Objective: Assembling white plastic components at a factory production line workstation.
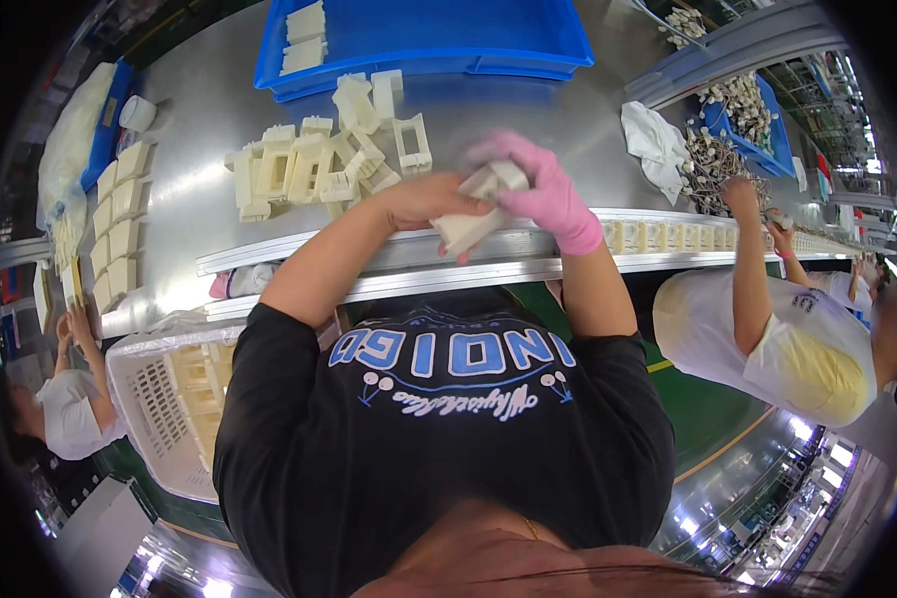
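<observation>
My bare left hand point(431, 199) is closed around one end of a cream plastic housing point(468, 227), which is tilted above the metal rail. In a pink glove, my right hand point(550, 197) grips a whitish part point(509, 177) at the housing's upper end; motion blurs its fingers. Whether that part is separate from the housing I cannot tell. Just beyond my hands, a loose heap of cream frame-shaped housings point(311, 164) lies on the steel table, with a single open frame point(412, 146) nearest my hands.
A blue tray point(528, 62) at the back holds a few cream parts. Stacked cream blocks point(125, 202) stand at left. A slotted rail point(668, 237) filled with small parts runs right, towards co-workers. A white cloth point(656, 148) lies by piled wired parts point(713, 164). A white basket point(154, 419) is lower left.
</observation>
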Demonstrator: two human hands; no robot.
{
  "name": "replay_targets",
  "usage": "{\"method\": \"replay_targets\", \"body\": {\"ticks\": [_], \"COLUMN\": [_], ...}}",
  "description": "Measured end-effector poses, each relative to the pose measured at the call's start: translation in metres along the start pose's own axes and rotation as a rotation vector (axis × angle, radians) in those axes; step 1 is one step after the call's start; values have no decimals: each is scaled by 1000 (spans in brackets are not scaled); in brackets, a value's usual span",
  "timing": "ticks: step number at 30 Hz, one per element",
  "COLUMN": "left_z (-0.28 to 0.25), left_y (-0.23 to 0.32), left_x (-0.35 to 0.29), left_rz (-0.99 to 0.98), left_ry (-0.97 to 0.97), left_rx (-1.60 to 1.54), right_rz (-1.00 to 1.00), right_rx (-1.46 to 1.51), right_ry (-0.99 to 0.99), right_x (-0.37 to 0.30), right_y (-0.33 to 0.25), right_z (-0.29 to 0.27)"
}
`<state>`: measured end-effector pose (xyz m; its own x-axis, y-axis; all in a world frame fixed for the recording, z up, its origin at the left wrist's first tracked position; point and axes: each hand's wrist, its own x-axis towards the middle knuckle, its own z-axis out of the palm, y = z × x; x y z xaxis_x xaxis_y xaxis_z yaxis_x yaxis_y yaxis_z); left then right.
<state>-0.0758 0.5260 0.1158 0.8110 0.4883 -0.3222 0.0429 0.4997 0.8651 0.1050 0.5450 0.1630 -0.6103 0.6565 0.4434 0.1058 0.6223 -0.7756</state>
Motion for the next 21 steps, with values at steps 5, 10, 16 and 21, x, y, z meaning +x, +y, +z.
{"method": "replay_targets", "body": {"ticks": [5,10,16,21], "left_z": [-43,-108,-133,-115], "left_y": [5,-12,-34,-14], "left_x": [7,30,63,64], "left_rz": [175,155,16,172], "left_ry": [191,655,310,566], "left_rx": [745,1718,2039,1763], "right_rz": [535,561,579,843], "right_rx": [171,-1065,-869,-756], "right_ry": [-298,-119,-149,-388], "right_x": [-30,-83,-63,-8], "right_y": [-10,11,37,91], "right_z": [-13,-25,-23,-22]}}
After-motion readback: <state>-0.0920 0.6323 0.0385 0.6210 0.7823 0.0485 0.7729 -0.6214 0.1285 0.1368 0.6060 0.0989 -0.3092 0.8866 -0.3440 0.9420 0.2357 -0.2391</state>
